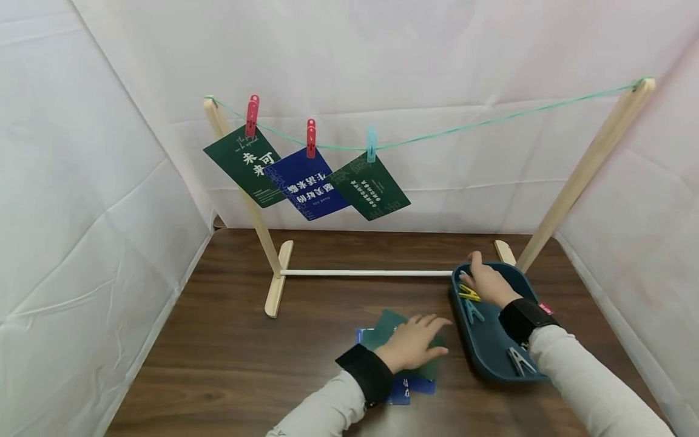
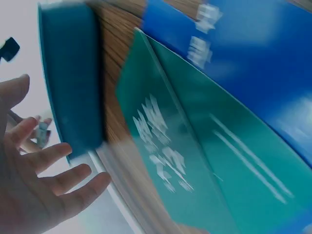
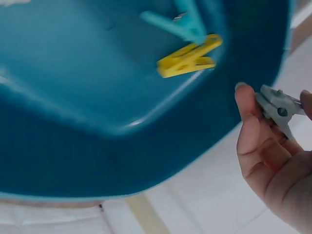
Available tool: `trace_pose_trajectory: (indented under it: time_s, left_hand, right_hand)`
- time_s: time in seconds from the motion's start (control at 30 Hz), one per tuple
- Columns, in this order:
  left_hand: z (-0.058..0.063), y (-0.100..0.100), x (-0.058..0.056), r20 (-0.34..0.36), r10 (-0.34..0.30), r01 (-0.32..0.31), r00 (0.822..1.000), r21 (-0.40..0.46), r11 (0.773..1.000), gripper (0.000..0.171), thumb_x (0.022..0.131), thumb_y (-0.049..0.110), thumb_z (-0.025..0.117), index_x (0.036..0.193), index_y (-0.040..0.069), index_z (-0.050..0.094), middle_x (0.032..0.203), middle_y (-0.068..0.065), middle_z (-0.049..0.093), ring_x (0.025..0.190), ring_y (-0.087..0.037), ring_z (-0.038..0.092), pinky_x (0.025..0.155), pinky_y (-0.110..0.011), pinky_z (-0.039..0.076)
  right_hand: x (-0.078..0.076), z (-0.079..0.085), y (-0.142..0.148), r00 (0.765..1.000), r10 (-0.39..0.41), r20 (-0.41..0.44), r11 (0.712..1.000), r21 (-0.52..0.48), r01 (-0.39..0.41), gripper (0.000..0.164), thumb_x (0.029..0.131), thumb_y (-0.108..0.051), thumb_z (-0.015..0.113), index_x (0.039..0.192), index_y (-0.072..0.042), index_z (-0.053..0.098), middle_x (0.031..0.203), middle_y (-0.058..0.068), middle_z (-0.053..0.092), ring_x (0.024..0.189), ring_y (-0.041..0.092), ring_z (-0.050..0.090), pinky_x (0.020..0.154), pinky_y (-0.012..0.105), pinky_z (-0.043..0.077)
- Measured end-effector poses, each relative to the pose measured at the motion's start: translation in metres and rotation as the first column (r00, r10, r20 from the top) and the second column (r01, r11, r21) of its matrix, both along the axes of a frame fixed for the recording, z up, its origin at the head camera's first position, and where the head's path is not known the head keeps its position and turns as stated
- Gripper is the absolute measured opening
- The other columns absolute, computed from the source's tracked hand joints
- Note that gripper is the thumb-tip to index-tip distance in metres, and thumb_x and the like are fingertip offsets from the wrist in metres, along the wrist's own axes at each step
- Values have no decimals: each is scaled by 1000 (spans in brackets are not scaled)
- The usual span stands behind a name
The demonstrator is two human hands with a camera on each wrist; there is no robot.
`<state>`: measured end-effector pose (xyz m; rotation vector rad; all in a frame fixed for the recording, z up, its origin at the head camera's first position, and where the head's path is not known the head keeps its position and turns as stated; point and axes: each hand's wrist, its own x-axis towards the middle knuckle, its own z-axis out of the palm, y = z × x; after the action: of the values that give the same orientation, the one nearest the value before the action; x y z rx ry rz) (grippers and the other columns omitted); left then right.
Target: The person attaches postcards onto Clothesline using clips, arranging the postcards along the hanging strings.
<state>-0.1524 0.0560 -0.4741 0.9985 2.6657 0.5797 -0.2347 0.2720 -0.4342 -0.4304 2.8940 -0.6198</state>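
Observation:
My right hand [image 1: 488, 284] is at the far end of a dark blue tray [image 1: 491, 346]. Between its thumb and fingers it pinches a grey clothespin [image 3: 279, 108], clearest in the right wrist view. Inside the tray lie a yellow clothespin [image 3: 190, 57], a turquoise clothespin [image 3: 187, 24] and another grey clothespin [image 1: 520, 362]. Left of the tray, my left hand [image 1: 411, 345] hovers with spread fingers over a loose pile of green cards [image 2: 165, 141] and blue cards [image 2: 263, 53], holding nothing.
Behind, a green line [image 1: 453, 130] spans two wooden posts [image 1: 587, 173]. From it hang a green card [image 1: 246, 161] and a blue card [image 1: 308, 188] on red clothespins [image 1: 310, 138], and another green card [image 1: 374, 188] on a light blue clothespin [image 1: 371, 144]. A white rod [image 1: 366, 273] joins the feet.

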Motion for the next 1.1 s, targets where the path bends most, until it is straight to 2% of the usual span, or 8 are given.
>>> trace_pose_trajectory:
  time_s: [0.17, 0.4, 0.53, 0.63, 0.73, 0.87, 0.97, 1.1]
  left_hand:
    - [-10, -33, -1, -33, 192, -190, 981, 40, 981, 47, 95, 36, 54, 137, 16, 46, 137, -7, 51, 128, -29, 44, 99, -47, 43]
    - [-28, -59, -5, 87, 514, -521, 854, 170, 837, 58, 90, 36, 64, 130, -2, 45, 121, -22, 53, 113, -38, 49, 89, -49, 45]
    - [-39, -59, -6, 95, 587, -594, 804, 140, 792, 73, 80, 45, 72, 124, -6, 45, 113, -25, 54, 102, -38, 53, 83, -46, 49]
    - [-45, -54, -4, -9, 622, -622, 783, 32, 783, 81, 69, 55, 77, 117, -3, 50, 105, -22, 56, 90, -34, 55, 69, -44, 50]
    - [-48, -48, -2, -96, 658, -664, 747, -66, 744, 82, 60, 59, 80, 111, 1, 54, 96, -18, 55, 77, -28, 51, 56, -40, 44]
    - [-47, -46, -6, -62, 715, -717, 697, -94, 691, 81, 57, 50, 86, 112, 1, 55, 92, -19, 56, 73, -29, 50, 55, -41, 41]
    - [-45, -47, -13, 11, 726, -723, 687, -80, 686, 78, 57, 42, 88, 113, -1, 55, 96, -20, 58, 78, -32, 52, 60, -44, 42]
    - [-44, -51, -21, 38, 697, -695, 716, -49, 717, 67, 59, 37, 88, 105, 0, 58, 94, -19, 53, 82, -31, 48, 66, -44, 39]
  right_hand:
    - [0, 7, -15, 997, 36, -68, 994, -103, -43, 37, 99, -10, 47, 123, 10, 28, 77, 9, 49, 60, 15, 41, 58, 31, 32]
    - [1, 14, -37, 984, 38, -176, 941, -325, -95, 31, 101, -10, 42, 125, 7, 33, 93, 19, 58, 74, 24, 54, 64, 26, 42]
    - [7, 23, -56, 986, 30, -161, 838, -533, -113, 32, 104, -12, 30, 131, 6, 30, 93, 17, 52, 78, 19, 51, 68, 21, 43]
    - [15, 33, -74, 991, 26, -133, 766, -634, -105, 34, 105, -16, 24, 131, 4, 32, 84, 10, 42, 68, 15, 41, 61, 23, 37]
    - [22, 40, -89, 990, 40, -139, 741, -660, -122, 33, 105, -15, 26, 130, 3, 37, 78, 6, 39, 62, 16, 37, 57, 27, 32]
    - [32, 44, -103, 987, 71, -146, 738, -658, -150, 30, 104, -14, 32, 128, 0, 42, 74, 6, 41, 59, 16, 38, 55, 28, 34]
    - [38, 44, -108, 988, 82, -134, 761, -632, -149, 29, 104, -17, 35, 128, -4, 43, 74, 7, 42, 58, 12, 37, 56, 27, 35]
    - [42, 41, -110, 988, 102, -118, 794, -589, -153, 30, 104, -19, 36, 129, -4, 42, 85, 8, 48, 68, 8, 44, 64, 25, 41]
